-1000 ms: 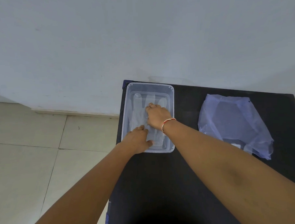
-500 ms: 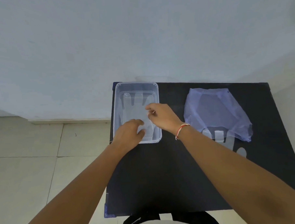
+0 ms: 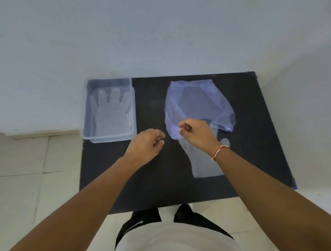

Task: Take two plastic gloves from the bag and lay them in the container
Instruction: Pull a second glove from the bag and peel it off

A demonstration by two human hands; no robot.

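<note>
Glove one [image 3: 111,112] lies in container [image 3: 84,117]; both hands have left it. Right hand [image 3: 194,132] pinches bag [image 3: 199,103] edge; left hand [image 3: 146,145] curled, empty. Second glove [image 3: 204,165] next.

No text, label, brand, number or sign can be read anywhere.

A single head-worn, wide-angle view looks forward and steeply down from above the person's own torso. It faces a pale wall [image 3: 156,30], with the black counter [image 3: 159,175] filling the centre of the frame and tiled floor [image 3: 21,179] at left. Both forearms enter from the bottom corners. The counter lies within arm's reach. Straight edges bow slightly toward the frame borders.
</note>
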